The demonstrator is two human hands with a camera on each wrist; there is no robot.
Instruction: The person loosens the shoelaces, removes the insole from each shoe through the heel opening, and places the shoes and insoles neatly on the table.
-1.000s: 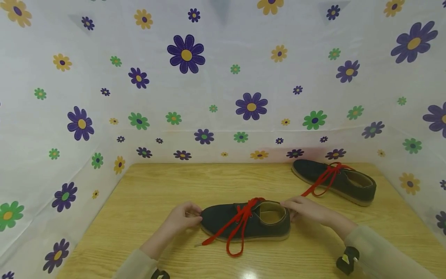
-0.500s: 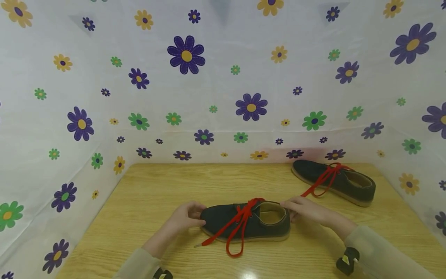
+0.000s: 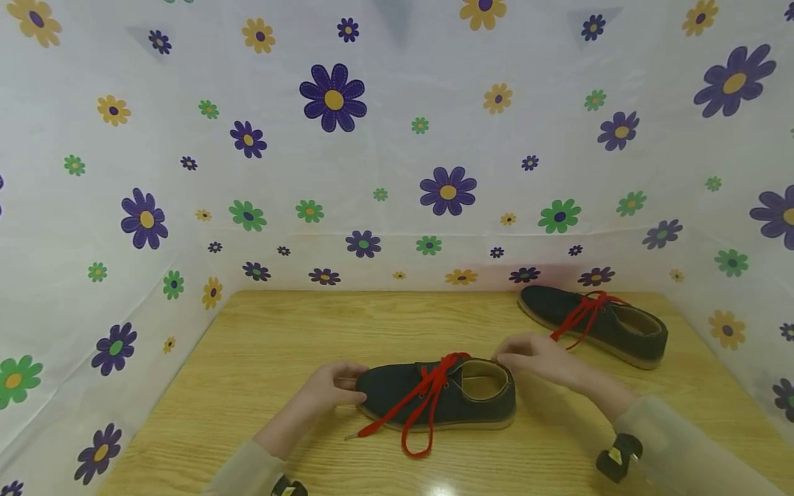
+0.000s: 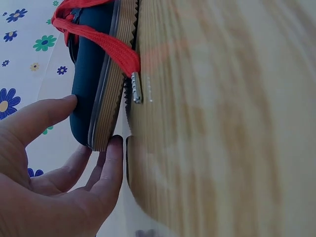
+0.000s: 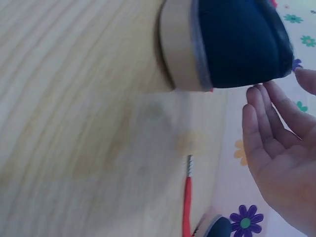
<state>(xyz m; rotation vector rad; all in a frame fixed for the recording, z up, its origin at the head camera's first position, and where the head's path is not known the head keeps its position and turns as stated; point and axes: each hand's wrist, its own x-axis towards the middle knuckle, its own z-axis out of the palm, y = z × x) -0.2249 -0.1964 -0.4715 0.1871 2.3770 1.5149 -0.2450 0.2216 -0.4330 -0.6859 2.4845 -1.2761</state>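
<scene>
A dark navy shoe (image 3: 397, 390) with red laces (image 3: 438, 375) sits sole-down on the wooden table, toe to the left. At its toe is my left hand (image 3: 327, 387). In the left wrist view the thumb (image 4: 63, 106) presses the upper while the fingers curl under the front of the sole, so the toe is pinched. Behind the heel is my right hand (image 3: 538, 358). Its fingertips lie at or just off the far side of the heel collar, and the right wrist view shows the fingers (image 5: 269, 106) loosely extended, with the thumb apart.
A matching shoe (image 3: 589, 324) with red laces stands at the back right of the table (image 3: 310, 317), angled, one lace trailing toward my right hand. White flower-printed cloth (image 3: 384, 151) encloses the table at the back and both sides.
My right hand has lifted and shifted slightly back from the heel, its fingers loosening. Over the second, my left hand has moved slightly further onto the toe. The shoe stays almost in place.
</scene>
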